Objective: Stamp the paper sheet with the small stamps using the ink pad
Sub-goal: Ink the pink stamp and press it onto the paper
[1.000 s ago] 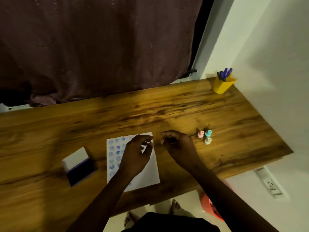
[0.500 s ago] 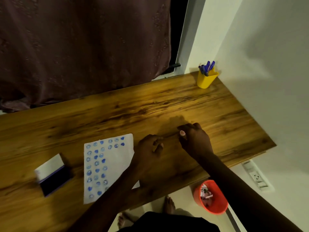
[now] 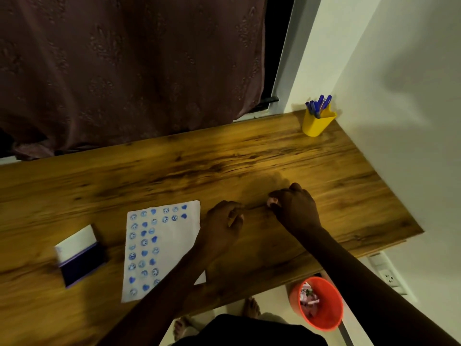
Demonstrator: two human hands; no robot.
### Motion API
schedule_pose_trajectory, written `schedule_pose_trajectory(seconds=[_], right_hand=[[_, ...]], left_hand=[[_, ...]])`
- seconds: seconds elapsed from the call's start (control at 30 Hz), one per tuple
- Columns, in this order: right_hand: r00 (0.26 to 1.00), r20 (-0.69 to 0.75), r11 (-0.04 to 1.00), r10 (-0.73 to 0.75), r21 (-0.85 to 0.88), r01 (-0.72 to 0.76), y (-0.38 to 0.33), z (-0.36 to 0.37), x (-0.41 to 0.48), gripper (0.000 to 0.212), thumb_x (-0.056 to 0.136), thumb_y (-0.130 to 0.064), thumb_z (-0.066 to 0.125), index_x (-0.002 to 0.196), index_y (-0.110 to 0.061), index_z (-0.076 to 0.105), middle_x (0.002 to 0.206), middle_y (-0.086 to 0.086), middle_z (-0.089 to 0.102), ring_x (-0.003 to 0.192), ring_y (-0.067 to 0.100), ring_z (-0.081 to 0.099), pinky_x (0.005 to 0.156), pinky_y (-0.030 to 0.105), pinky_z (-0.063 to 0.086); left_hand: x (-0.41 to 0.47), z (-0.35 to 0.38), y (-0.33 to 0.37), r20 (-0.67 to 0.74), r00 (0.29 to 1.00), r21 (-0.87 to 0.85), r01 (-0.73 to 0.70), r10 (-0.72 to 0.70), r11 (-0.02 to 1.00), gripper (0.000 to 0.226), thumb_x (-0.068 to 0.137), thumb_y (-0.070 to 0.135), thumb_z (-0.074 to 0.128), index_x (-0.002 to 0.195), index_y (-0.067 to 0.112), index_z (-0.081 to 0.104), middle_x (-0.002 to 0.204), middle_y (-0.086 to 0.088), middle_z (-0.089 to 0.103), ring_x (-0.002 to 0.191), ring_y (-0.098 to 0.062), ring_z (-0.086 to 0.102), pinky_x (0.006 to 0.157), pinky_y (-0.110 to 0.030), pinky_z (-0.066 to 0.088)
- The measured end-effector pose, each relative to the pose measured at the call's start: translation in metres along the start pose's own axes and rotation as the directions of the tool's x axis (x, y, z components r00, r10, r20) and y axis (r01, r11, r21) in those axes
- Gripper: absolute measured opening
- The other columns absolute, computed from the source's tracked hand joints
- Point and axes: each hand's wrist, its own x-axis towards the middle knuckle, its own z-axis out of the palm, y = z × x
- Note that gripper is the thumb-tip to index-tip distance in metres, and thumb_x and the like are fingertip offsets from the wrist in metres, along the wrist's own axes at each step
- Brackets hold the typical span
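Observation:
The white paper sheet [image 3: 172,245] lies on the wooden desk [image 3: 174,176], its left half covered with several blue stamp marks. To its left sits the open ink pad [image 3: 82,265], with a white lid and a dark blue pad. My left hand [image 3: 222,223] rests on the desk just right of the sheet's top corner, its fingers curled and nothing seen in them. My right hand [image 3: 294,208] is curled over the spot further right. A small pink stamp [image 3: 271,202] shows at its fingertips. The other small stamps are hidden under that hand.
A yellow cup [image 3: 316,123] with blue pens stands at the desk's far right corner by the white wall. A dark curtain hangs behind the desk. An orange bin [image 3: 324,318] stands on the floor below the desk's near edge, beside my feet.
My view has swung right. My left hand came off the sheet to the desk beside it. My right hand moved right onto the small stamps, which now lie hidden beneath it.

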Motion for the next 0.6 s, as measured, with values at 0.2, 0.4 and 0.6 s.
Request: schedule_pose_trajectory(seconds=[0.2, 0.4, 0.6], right_hand=[[0.995, 0.038, 0.833, 0.097, 0.544, -0.102, -0.035, -0.026, 0.002, 0.017, 0.087, -0.046, 0.076, 0.096, -0.033, 0.081, 0.097, -0.015, 0.079, 0.075, 0.004, 0.067, 0.070, 0.035, 0.060], [0.980, 0.196, 0.511, 0.043, 0.838, -0.190, -0.080, -0.042, 0.003, 0.015, 0.085, -0.038, 0.082, 0.092, -0.025, 0.085, 0.088, -0.008, 0.082, 0.088, 0.003, 0.076, 0.080, 0.026, 0.061], [0.940, 0.339, 0.332, -0.031, 0.891, -0.310, -0.118, -0.042, 0.003, 0.017, 0.090, -0.038, 0.077, 0.091, -0.022, 0.084, 0.074, -0.005, 0.079, 0.060, -0.005, 0.065, 0.051, 0.011, 0.047]], left_hand=[[-0.001, -0.019, -0.002, -0.038, 0.999, -0.154, -0.006, 0.000, 0.988, 0.046, 0.098, 0.027, 0.070, 0.143, 0.024, 0.060, 0.136, 0.009, 0.067, 0.116, -0.005, 0.068, 0.090, -0.009, 0.052], [-0.010, -0.046, -0.008, -0.174, 0.985, -0.322, -0.040, -0.018, 0.946, 0.046, 0.093, 0.014, 0.076, 0.136, 0.027, 0.066, 0.115, 0.028, 0.072, 0.111, 0.011, 0.068, 0.087, -0.008, 0.053], [-0.027, -0.074, -0.019, -0.279, 0.959, -0.403, -0.076, -0.043, 0.912, 0.034, 0.091, 0.010, 0.079, 0.122, 0.023, 0.075, 0.103, 0.035, 0.076, 0.105, 0.009, 0.071, 0.085, -0.007, 0.053]])
